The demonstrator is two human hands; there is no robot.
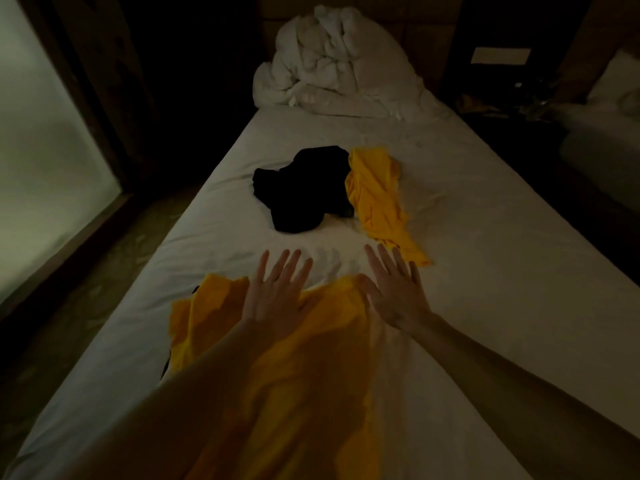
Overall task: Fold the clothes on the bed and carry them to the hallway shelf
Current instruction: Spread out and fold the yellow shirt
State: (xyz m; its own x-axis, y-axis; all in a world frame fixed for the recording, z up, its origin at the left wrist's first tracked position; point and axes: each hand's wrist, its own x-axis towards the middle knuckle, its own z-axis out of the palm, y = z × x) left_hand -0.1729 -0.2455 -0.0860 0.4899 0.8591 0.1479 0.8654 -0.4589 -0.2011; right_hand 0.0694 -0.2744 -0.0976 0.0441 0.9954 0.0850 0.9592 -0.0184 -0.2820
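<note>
Head view: dim room, white-sheeted bed point(485, 237), crumpled duvet point(339, 60) at its head

Two bare forearms, hands point(277, 299) without rings

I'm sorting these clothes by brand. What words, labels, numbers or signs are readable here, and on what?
None can be read.
Near yellow garment: no print or tag shows.
Far yellow garment: none shows.
Black garment: too dark to tell.
Pale plate on the wall: too dim and blurred to read.
</note>
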